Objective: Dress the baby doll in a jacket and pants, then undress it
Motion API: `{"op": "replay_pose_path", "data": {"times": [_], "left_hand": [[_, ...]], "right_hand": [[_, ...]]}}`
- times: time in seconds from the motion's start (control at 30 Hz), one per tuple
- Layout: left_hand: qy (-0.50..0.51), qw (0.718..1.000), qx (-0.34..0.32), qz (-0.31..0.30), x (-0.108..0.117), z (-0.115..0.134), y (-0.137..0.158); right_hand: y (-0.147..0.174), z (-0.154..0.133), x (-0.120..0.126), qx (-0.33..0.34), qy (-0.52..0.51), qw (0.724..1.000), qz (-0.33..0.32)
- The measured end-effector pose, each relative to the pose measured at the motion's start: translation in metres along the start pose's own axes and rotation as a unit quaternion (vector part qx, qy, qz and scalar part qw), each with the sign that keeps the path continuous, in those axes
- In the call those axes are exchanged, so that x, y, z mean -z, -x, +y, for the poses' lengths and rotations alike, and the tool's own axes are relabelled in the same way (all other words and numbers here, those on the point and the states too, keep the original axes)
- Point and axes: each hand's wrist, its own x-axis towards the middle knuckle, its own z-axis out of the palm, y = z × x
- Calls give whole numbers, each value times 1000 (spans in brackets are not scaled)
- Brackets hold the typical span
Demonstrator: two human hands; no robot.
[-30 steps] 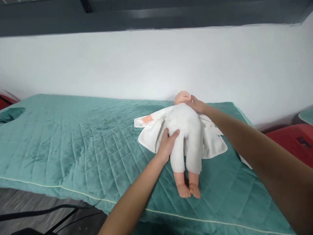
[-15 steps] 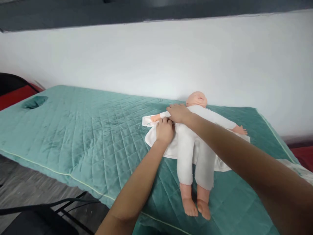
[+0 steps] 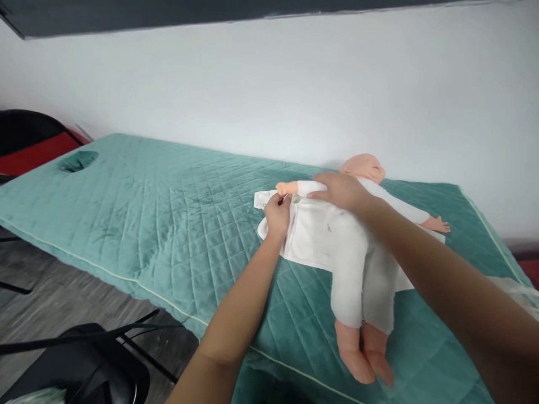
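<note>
A baby doll (image 3: 349, 247) with a white cloth body lies at the right part of the bed, head toward the wall, rolled partly onto its side. Beneath it a white baby garment (image 3: 309, 238) is spread out, its sleeve reaching left past the doll's small hand. My left hand (image 3: 278, 216) is closed in a pinch on the garment's cloth just below that small hand. Around the doll's upper arm and shoulder my right hand (image 3: 339, 191) is wrapped, and my forearm crosses over its body.
The bed's green quilted cover (image 3: 189, 224) stretches far to the left, with a face hole (image 3: 79, 161) at that end. A white wall (image 3: 236, 90) stands behind. Black chairs (image 3: 84, 359) are at lower left and far left. Some pale printed cloth (image 3: 516, 292) lies at the right edge.
The doll has been tipped toward the right, lifting its near arm and baring more of the garment. My right hand has shifted onto its upper arm. The camera view has turned slightly left.
</note>
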Motion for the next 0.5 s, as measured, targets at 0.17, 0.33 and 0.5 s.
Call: {"op": "replay_pose_path", "data": {"times": [0.17,0.33,0.5], "left_hand": [[60,998,28,11,3,0,-3],[93,992,78,40,5,-6,-9],[51,998,28,11,5,-3,-3]], "right_hand": [[7,-2,-1,-6,34,999,-31],[11,-2,-4,-37,71,995,-56],[13,-4,-10,-42,104,992,-61]]}}
